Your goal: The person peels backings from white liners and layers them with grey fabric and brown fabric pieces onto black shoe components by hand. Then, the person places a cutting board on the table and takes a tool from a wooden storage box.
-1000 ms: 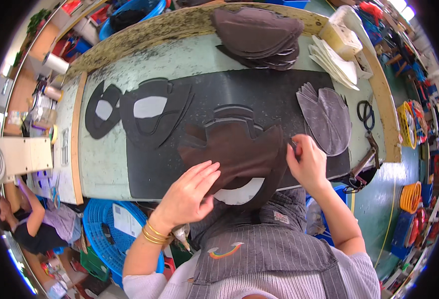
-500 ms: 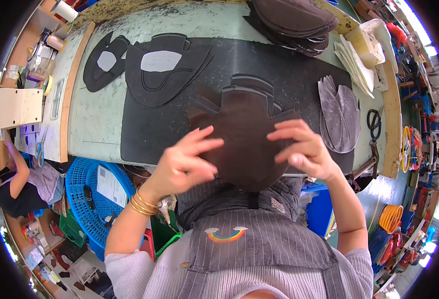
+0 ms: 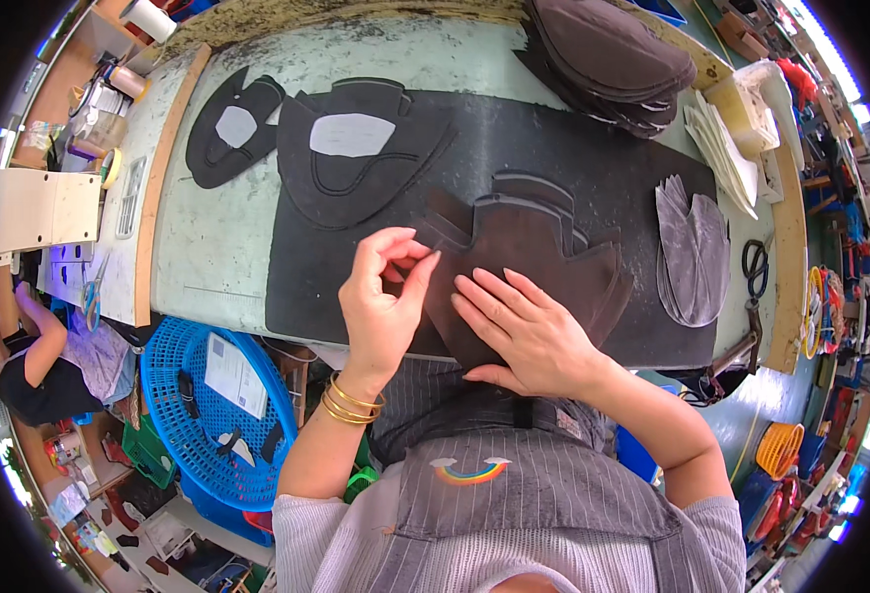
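Observation:
A stack of dark brown, notched cut pieces of leather-like sheet (image 3: 524, 232) lies on the black mat in front of me, its near end at the table edge. My right hand (image 3: 529, 331) presses flat on the top piece with fingers stretched out. At the stack's left edge my left hand (image 3: 390, 296) is closed in a pinch, thumb and index fingertips on the rim of a brown piece. Two flat black pieces with pale patches, one large (image 3: 326, 183) and one smaller (image 3: 212, 163), lie farther left.
A thick pile of brown pieces (image 3: 608, 59) stands at the back right. Grey cut pieces (image 3: 692, 257), black-handled scissors (image 3: 755, 269) and cream sheets (image 3: 721, 158) lie on the right. Below the table's left side is a blue basket (image 3: 163, 381). Another person (image 3: 44, 366) is at far left.
Both hands were raised with fingers apart over the stack. The right hand has come down flat on it, and the left has closed at its left edge. The whole view has shifted slightly.

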Motion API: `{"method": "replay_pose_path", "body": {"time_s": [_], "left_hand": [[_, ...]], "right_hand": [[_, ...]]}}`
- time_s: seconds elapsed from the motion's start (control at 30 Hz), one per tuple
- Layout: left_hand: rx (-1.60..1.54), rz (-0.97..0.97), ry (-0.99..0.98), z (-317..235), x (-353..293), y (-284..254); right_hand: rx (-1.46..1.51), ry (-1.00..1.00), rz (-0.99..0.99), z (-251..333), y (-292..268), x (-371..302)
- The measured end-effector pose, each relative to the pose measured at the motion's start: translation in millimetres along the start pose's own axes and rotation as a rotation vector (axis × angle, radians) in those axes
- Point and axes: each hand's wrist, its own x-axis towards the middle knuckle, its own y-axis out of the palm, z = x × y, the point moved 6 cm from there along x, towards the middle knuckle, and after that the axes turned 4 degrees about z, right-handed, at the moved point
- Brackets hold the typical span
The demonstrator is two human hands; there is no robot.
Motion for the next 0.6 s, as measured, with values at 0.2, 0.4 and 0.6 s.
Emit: {"method": "replay_pose_path", "body": {"time_s": [0.2, 0.4, 0.6], "left_hand": [[0.391, -0.15, 0.163, -19.7, 11.5, -6.7], [0.471, 0.423, 0.279, -33.7, -23.9, 52.4], [0.782, 0.598, 0.391, -34.0, -29.8, 65.3]], "right_hand": [[0.045, -0.004, -0.034, -3.3, -5.1, -2.1], [0.184, 0.092, -0.229, -41.2, -21.2, -2.1], [-0.159, 0.287, -0.228, -116.7, -36.2, 0.7]]}}
